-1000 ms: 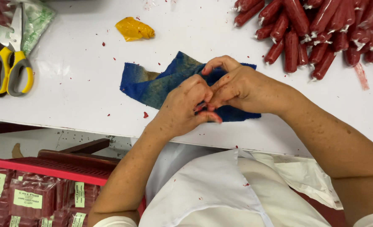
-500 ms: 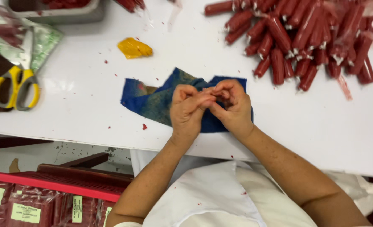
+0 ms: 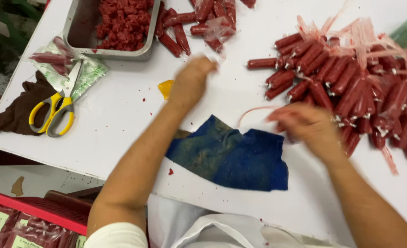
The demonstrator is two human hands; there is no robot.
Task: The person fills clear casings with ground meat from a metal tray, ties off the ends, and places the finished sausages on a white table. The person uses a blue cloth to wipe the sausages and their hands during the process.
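The left hand [image 3: 192,80] is reaching forward over the white worktop [image 3: 121,119], blurred, its fingers seeming bunched near a scrap of clear wrap [image 3: 219,34]; whether it is pinching anything I cannot tell. The right hand [image 3: 304,126] is hovering at the near edge of the big pile of red sausage sticks [image 3: 345,87], also smeared by motion, with a thin pinkish strand [image 3: 254,111] trailing from its fingertips toward the left; it appears loosely curled around that strand or a stick, but the grip is not clear.

Between the forearms a stained blue cloth [image 3: 233,156] is lying flat on the worktop, close to the near edge. Just past the left hand a small yellow piece [image 3: 166,87] is sitting, and beyond it a second, smaller group of sticks [image 3: 199,18] is lying beside a metal tray [image 3: 107,50] of red chopped meat. Yellow-handled scissors [image 3: 56,112] are resting on a plastic bag and a brown rag at the far left corner.

Judging from this, the hands are moving fast among loose, round sticks: a sweep of the right wrist could be rolling some toward the edge, and the loose casing tails could be snagging fingers and dragging neighbours along. The left forearm is passing just beside the yellow piece and could knock it.
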